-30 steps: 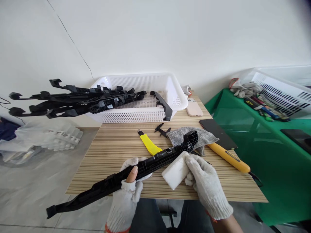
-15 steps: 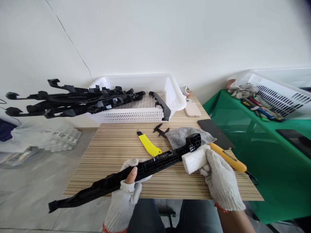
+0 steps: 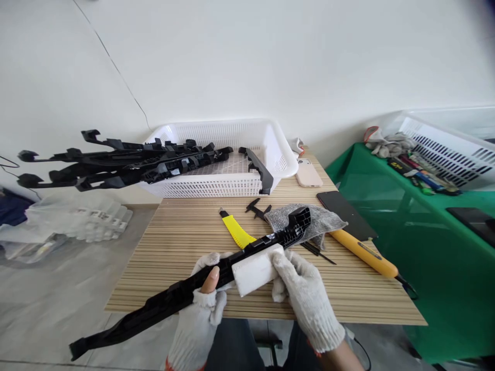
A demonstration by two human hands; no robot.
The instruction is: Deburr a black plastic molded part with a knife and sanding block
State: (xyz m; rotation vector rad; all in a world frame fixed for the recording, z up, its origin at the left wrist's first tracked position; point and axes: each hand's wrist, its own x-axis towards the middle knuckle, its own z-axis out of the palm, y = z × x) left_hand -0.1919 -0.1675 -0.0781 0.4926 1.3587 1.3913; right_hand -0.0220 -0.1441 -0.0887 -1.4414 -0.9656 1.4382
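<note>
My left hand (image 3: 207,299), in a white knit glove with the thumb bare, is wrapped round the middle of a long black plastic part (image 3: 170,301). The part slants from the lower left up to a hooked, ribbed end at the right. Between the gloved fingers of my right hand (image 3: 303,293) is a white block (image 3: 257,269). The block lies along the lower edge of the black part, just right of my left hand, and seems to touch it. What the block is made of I cannot tell.
A yellow utility knife (image 3: 236,231), black caliper (image 3: 257,208), grey cloth (image 3: 323,222) and yellow-handled tool (image 3: 363,252) lie on the table (image 3: 147,257). Behind stands a white basket (image 3: 216,186) with several black parts (image 3: 127,162) overhanging its left side. Two phones (image 3: 309,173) lie right.
My right hand has slid the white block left and down along the black part, from near its hooked end to beside my left hand. The left hand keeps its hold.
</note>
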